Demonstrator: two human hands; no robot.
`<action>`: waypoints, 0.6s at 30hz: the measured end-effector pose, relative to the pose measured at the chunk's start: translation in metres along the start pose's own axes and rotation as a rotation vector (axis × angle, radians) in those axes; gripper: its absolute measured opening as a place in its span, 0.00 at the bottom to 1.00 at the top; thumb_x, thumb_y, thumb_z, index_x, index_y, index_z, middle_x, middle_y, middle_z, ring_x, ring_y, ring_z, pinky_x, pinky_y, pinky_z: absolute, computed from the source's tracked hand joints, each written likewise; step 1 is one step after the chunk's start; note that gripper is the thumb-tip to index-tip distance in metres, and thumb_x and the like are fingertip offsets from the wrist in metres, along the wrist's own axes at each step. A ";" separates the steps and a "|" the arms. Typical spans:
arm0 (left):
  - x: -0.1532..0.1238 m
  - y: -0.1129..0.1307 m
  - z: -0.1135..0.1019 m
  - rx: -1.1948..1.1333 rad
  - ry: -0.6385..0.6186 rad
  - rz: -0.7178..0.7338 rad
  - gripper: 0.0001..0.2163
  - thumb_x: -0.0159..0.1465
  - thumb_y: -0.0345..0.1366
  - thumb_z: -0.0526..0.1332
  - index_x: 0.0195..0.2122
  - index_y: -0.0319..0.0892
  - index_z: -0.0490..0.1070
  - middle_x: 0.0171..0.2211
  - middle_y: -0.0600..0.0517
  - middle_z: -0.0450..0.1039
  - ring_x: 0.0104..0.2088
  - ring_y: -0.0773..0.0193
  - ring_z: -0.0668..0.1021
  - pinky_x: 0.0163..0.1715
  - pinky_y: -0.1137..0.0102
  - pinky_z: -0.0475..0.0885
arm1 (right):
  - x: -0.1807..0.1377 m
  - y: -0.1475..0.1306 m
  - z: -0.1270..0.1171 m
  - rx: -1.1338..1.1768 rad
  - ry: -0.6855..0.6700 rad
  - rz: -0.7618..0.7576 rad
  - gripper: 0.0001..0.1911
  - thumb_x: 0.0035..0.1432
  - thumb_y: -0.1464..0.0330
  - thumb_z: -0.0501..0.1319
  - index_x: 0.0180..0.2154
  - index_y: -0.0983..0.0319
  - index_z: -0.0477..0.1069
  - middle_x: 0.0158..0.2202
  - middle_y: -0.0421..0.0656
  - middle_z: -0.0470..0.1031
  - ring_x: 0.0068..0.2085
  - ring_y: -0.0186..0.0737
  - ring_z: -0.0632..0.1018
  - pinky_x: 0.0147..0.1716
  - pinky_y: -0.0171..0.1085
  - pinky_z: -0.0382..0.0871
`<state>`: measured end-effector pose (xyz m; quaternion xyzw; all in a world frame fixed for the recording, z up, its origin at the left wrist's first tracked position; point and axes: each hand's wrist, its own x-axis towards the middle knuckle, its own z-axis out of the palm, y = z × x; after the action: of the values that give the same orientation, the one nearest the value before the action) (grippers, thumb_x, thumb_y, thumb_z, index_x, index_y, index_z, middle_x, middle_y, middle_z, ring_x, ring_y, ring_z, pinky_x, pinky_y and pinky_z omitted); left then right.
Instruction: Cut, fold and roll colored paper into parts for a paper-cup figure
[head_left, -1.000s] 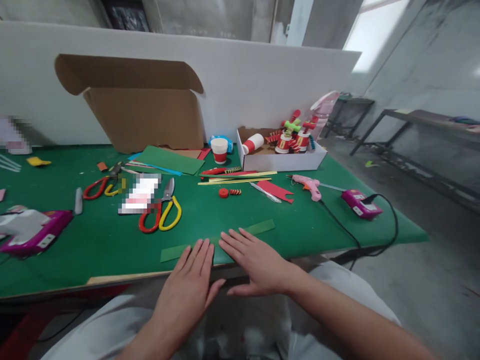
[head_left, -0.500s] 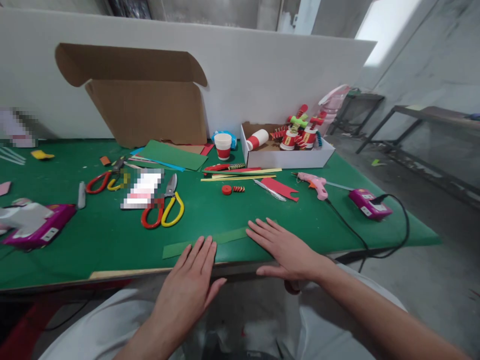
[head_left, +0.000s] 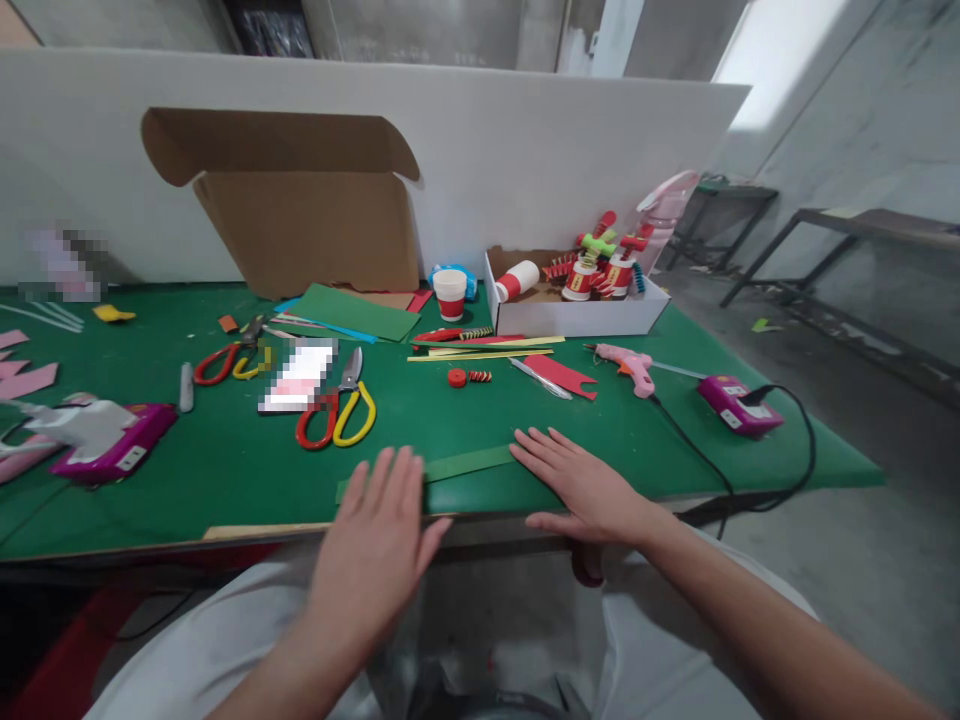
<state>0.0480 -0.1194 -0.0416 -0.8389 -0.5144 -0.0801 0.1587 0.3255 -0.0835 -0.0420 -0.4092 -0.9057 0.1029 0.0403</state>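
A long green paper strip (head_left: 465, 464) lies along the front edge of the green table (head_left: 225, 470). My left hand (head_left: 377, 540) lies flat and open over the strip's left end, fingers stretched out. My right hand (head_left: 581, 483) is also flat and open, pressing on the strip's right end near the table edge. Neither hand holds anything. The middle of the strip shows between them.
Red and yellow scissors (head_left: 337, 414) lie beyond the strip, another pair (head_left: 229, 362) further left. A pink glue gun (head_left: 628, 366) with a black cable and a purple box (head_left: 731, 403) sit right. A white box of paper-cup crafts (head_left: 574, 298) and an open cardboard box (head_left: 300, 215) stand behind.
My right hand slid right along the strip, away from my left hand. My left hand stayed on the left end. The view shifted slightly.
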 end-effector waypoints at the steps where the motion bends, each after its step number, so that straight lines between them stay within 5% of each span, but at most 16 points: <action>1: 0.009 0.011 0.000 -0.037 -0.022 0.064 0.29 0.68 0.50 0.43 0.59 0.33 0.63 0.61 0.40 0.62 0.62 0.48 0.63 0.60 0.53 0.57 | 0.000 0.000 0.001 -0.004 0.004 -0.002 0.45 0.58 0.43 0.50 0.66 0.64 0.48 0.68 0.50 0.47 0.68 0.49 0.50 0.66 0.51 0.43; 6: 0.029 0.039 0.020 -0.131 -0.116 0.288 0.30 0.68 0.51 0.43 0.64 0.36 0.55 0.65 0.44 0.54 0.65 0.54 0.57 0.61 0.57 0.56 | -0.001 0.001 0.003 -0.006 0.034 -0.011 0.44 0.58 0.43 0.50 0.66 0.62 0.47 0.68 0.50 0.48 0.68 0.49 0.50 0.65 0.52 0.44; 14: -0.028 -0.028 0.025 -0.075 -0.027 0.166 0.27 0.68 0.49 0.44 0.61 0.37 0.60 0.62 0.43 0.61 0.62 0.56 0.64 0.58 0.58 0.60 | 0.000 -0.002 0.000 -0.037 0.010 0.009 0.43 0.59 0.43 0.48 0.66 0.62 0.47 0.68 0.50 0.47 0.67 0.50 0.50 0.65 0.53 0.42; 18: -0.041 -0.042 0.024 -0.053 -0.023 0.119 0.28 0.67 0.50 0.44 0.61 0.37 0.60 0.62 0.44 0.62 0.61 0.55 0.65 0.57 0.58 0.61 | 0.000 -0.004 -0.001 -0.055 0.009 0.032 0.42 0.59 0.44 0.47 0.66 0.63 0.49 0.67 0.50 0.48 0.67 0.50 0.51 0.65 0.53 0.43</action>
<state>-0.0086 -0.1274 -0.0683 -0.8728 -0.4629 -0.0746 0.1351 0.3227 -0.0861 -0.0405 -0.4253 -0.9013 0.0765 0.0312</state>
